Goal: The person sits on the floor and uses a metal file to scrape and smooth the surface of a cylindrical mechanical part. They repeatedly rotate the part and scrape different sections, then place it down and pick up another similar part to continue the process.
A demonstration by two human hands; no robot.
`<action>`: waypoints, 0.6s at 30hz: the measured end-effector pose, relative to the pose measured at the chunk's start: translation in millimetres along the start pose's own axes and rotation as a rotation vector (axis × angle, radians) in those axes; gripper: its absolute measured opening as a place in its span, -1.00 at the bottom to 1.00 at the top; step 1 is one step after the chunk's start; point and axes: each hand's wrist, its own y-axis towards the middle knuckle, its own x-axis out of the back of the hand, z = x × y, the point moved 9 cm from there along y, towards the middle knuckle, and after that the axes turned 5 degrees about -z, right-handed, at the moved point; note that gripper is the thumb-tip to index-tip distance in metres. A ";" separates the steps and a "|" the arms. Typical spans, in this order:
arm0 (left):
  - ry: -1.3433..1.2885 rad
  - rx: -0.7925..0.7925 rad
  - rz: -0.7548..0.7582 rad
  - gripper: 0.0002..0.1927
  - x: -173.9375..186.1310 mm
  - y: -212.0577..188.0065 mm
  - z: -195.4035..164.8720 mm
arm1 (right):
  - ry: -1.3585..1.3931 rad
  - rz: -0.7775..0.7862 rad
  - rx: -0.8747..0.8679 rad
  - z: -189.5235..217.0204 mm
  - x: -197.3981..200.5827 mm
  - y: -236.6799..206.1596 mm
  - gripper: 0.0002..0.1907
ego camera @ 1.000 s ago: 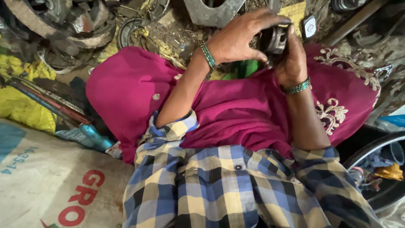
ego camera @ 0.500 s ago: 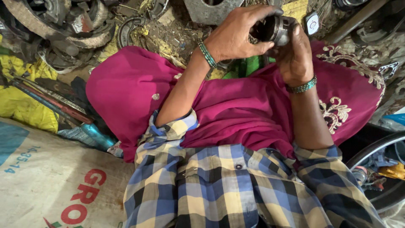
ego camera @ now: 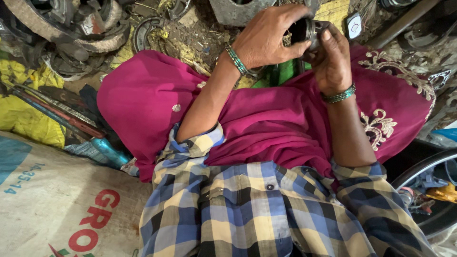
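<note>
Both my hands hold a small dark round metal part (ego camera: pixel 307 32) out in front of me, above my lap. My left hand (ego camera: pixel 269 38) wraps over it from the left with fingers curled on its top. From the right, my right hand (ego camera: pixel 333 59) cups it, thumb against its rim. Each wrist wears a green beaded bangle. A magenta cloth with gold embroidery (ego camera: pixel 266 119) covers my knees below the hands. Much of the part is hidden by my fingers.
Rusty metal rings and scrap parts (ego camera: pixel 81 28) lie on the dirty ground at the upper left. A grey metal block (ego camera: pixel 238 12) sits at the top. A printed sack (ego camera: pixel 52 204) lies at the lower left, a black tub rim (ego camera: pixel 423 176) at the right.
My hands have lifted the metal part slightly up and away, and my left fingers have shifted over its top. The view has drifted a little.
</note>
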 end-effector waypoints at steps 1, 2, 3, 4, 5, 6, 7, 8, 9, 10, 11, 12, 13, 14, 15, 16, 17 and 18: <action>-0.002 0.018 0.017 -0.46 -1.3 0.6 1.4 | 0.013 0.013 0.007 -0.2 -0.5 0.4 -0.62; -0.004 0.037 0.034 -0.47 -3.0 1.2 2.8 | 0.027 0.026 0.015 -0.9 -0.5 0.7 -0.63; -0.005 0.055 0.050 -0.48 -4.4 1.5 3.9 | 0.041 0.040 0.022 -1.6 -0.5 1.2 -0.64; 0.003 0.004 0.013 -0.44 -1.4 2.5 -1.1 | 0.046 0.039 0.026 -2.9 1.4 2.3 -0.65; 0.010 -0.046 -0.025 -0.39 1.7 2.7 -6.5 | 0.051 0.038 0.030 -4.0 3.0 3.3 -0.66; 0.017 -0.098 -0.062 -0.33 4.5 2.3 -11.8 | 0.056 0.036 0.035 -5.0 4.9 4.3 -0.66; 0.034 -0.101 -0.039 -0.29 2.1 1.7 -12.9 | 0.072 0.039 0.030 -6.1 5.8 4.7 -0.66; 0.051 -0.104 -0.016 -0.25 -0.6 0.7 -13.7 | 0.089 0.042 0.025 -7.1 6.5 5.1 -0.64; 0.067 -0.108 0.008 -0.20 -3.1 -0.2 -14.3 | 0.106 0.045 0.020 -7.3 6.6 5.0 -0.63; 0.068 -0.111 0.003 -0.19 -3.1 -0.8 -14.7 | 0.086 0.033 0.014 -7.8 7.6 5.1 -0.61; 0.070 -0.113 -0.002 -0.19 -2.7 -1.2 -14.7 | 0.066 0.021 0.007 -7.8 7.9 4.8 -0.59; 0.072 -0.115 -0.007 -0.18 -2.6 -1.3 -14.2 | 0.046 0.010 -0.001 -7.7 7.7 4.6 -0.57; 0.060 -0.105 -0.011 -0.20 -2.2 -1.2 -12.6 | 0.047 0.020 -0.023 -8.0 5.4 3.9 -0.54; 0.047 -0.095 -0.014 -0.21 -1.8 -0.8 -10.5 | 0.048 0.030 -0.045 -8.2 3.2 3.3 -0.49; 0.035 -0.086 -0.017 -0.22 -1.5 -0.3 -8.8 | 0.048 0.039 -0.067 -8.6 0.5 2.9 -0.44; 0.013 -0.051 0.002 -0.26 -3.4 0.5 -4.5 | 0.036 0.077 -0.036 -4.9 -4.2 2.7 -0.43; -0.008 -0.016 0.020 -0.29 -5.0 1.1 -0.6 | 0.024 0.115 -0.006 -1.5 -9.1 2.4 -0.41; -0.030 0.019 0.039 -0.32 -7.0 1.5 3.2 | 0.011 0.154 0.024 1.2 -13.3 2.1 -0.39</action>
